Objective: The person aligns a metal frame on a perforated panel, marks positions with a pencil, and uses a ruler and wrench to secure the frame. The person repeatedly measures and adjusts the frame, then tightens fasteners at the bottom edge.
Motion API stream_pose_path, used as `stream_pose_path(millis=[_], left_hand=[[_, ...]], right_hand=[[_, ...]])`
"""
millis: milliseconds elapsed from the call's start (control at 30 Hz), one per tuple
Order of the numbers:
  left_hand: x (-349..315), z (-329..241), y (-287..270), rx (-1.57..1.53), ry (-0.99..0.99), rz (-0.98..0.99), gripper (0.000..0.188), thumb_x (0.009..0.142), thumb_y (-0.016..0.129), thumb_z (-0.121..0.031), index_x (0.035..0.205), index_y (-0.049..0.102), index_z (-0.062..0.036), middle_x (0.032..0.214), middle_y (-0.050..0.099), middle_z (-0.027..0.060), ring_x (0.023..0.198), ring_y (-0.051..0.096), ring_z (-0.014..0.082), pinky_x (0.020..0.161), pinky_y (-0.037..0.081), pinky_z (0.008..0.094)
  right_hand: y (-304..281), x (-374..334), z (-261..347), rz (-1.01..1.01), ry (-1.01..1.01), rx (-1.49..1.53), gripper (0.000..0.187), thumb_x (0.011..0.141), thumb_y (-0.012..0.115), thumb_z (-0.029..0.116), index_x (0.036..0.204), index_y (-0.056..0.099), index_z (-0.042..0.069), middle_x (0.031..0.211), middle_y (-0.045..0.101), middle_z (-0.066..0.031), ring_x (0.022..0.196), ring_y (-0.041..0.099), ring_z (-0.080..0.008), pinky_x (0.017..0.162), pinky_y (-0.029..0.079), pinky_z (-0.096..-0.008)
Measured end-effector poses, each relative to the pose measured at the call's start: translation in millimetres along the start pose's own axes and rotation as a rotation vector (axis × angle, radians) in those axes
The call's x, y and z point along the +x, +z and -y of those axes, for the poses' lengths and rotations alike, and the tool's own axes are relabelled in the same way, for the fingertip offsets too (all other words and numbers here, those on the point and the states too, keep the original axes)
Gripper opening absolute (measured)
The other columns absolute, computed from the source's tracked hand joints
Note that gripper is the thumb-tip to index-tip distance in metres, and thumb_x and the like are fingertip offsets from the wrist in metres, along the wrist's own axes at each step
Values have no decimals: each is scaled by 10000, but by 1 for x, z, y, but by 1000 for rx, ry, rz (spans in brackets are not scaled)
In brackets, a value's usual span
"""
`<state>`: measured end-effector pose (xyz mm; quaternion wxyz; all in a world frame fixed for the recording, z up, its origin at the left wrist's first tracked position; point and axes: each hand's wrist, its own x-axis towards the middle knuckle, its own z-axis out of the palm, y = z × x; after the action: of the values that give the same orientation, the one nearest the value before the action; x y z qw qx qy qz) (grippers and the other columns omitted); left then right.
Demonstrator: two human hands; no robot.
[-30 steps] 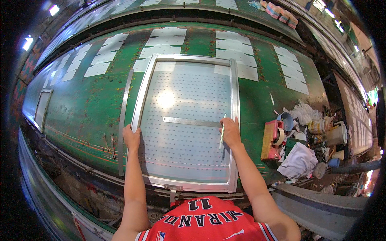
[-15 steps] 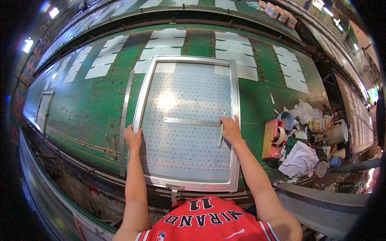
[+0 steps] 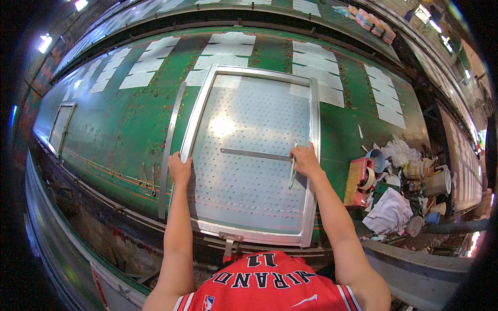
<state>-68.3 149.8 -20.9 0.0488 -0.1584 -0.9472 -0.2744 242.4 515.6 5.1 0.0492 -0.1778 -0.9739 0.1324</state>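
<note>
A silk-screen printing frame (image 3: 198, 114) with a pale, translucent mesh and a pattern of small dark marks lies in front of me on a long green table. My left hand (image 3: 180, 169) is closed around its left rail. At the right rail, my right hand (image 3: 307, 160) grips a steel ruler (image 3: 254, 154), which points left across the mesh and shows as a thin dark strip. A slim, pale green pen-like stick (image 3: 292, 178) is also in that hand, pointing down toward me. The fingertips of my right hand are partly hidden.
A long metal bar (image 3: 171, 150) lies left of the frame. White sheets (image 3: 224, 49) sit in columns across the green table (image 3: 122, 127). At right are a red-and-yellow box (image 3: 356, 184), a white cloth (image 3: 389, 211), tubs and plastic. A clamp (image 3: 230, 238) meets the frame's near edge.
The whole view has shifted, so everything appears farther right and slightly higher. The ruler has tilted from its bright flat face to a thin dark edge. Both hands keep their holds.
</note>
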Motion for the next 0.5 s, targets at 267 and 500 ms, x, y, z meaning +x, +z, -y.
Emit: stream_pose_path(millis=[267,500], left_hand=[[0,2,0,-17,22,5,545,799,812,-244,1233,583,-7,1170,591,194,1145,544,394,987,445,478],[3,0,0,-4,-19,42,556,802,814,-237,1250,573,-12,1193,584,189,1160,538,394,997,439,480]], right_hand=[[-3,-14,23,-232,194,266,108,865,669,95,970,652,74,960,630,-180,945,636,-392,817,497,-479],[2,-84,15,-782,741,327,139,897,647,76,1019,646,11,959,660,-215,921,640,-406,804,496,-469]])
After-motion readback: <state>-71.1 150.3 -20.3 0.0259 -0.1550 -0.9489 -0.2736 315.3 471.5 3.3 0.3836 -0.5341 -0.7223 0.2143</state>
